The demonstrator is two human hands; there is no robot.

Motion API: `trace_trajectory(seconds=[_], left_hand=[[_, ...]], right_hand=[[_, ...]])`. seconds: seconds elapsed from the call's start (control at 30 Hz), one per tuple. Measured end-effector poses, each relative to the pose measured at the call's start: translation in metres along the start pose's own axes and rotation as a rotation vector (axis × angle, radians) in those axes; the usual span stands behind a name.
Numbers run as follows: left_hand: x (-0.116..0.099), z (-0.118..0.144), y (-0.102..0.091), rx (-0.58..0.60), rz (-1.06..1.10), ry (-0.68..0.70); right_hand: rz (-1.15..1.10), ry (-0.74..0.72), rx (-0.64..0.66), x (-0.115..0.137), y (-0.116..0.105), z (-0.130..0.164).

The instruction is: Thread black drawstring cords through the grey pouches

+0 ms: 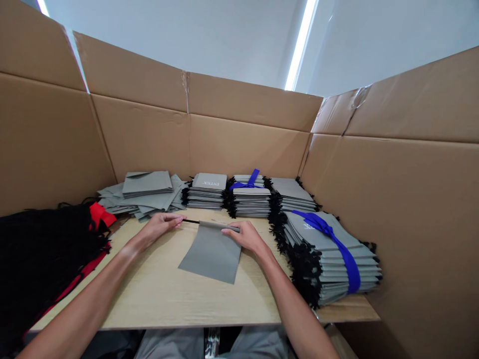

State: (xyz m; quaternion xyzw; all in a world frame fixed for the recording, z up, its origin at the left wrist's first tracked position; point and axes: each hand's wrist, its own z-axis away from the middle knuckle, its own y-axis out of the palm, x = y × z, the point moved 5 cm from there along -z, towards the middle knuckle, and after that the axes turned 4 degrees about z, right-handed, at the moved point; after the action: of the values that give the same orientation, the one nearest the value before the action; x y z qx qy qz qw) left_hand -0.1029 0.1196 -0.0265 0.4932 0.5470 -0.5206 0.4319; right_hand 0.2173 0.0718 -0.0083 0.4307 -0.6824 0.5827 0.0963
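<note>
Forearms point(103, 289) foremost; left hand point(166, 223) pinches black cord point(191, 221), right hand point(245, 234) grips grey fabric piece point(213, 255) at its top corner, above tabletop point(172, 304); judged light, limp, hard to damage; best held along the top hem

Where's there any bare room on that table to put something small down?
The table is bare between the grey piece and near edge, framed by the left forearm and right forearm; a thin strip shows between left forearm and black pile. Grey stacks crowd the back, a ribbon-tied bundle the right, that pile the left.
</note>
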Motion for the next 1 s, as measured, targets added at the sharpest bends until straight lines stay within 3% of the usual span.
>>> trace_trajectory(seconds=[0.43, 0.83, 0.93, 1.0], left_hand=[[-0.011, 0.000, -0.004, -0.050, -0.113, 0.102], [-0.015, -0.003, -0.014, -0.097, -0.213, 0.112], [-0.027, 0.003, -0.005, -0.173, -0.346, 0.276], [-0.038, 0.013, 0.018, -0.168, -0.440, 0.467]], right_hand=[[0.009, -0.017, -0.002, -0.002, 0.002, -0.002], [-0.017, -0.064, -0.010, 0.004, 0.006, -0.003], [-0.016, -0.055, -0.043, 0.006, 0.009, -0.003], [-0.007, -0.045, -0.063, 0.009, 0.016, -0.003]])
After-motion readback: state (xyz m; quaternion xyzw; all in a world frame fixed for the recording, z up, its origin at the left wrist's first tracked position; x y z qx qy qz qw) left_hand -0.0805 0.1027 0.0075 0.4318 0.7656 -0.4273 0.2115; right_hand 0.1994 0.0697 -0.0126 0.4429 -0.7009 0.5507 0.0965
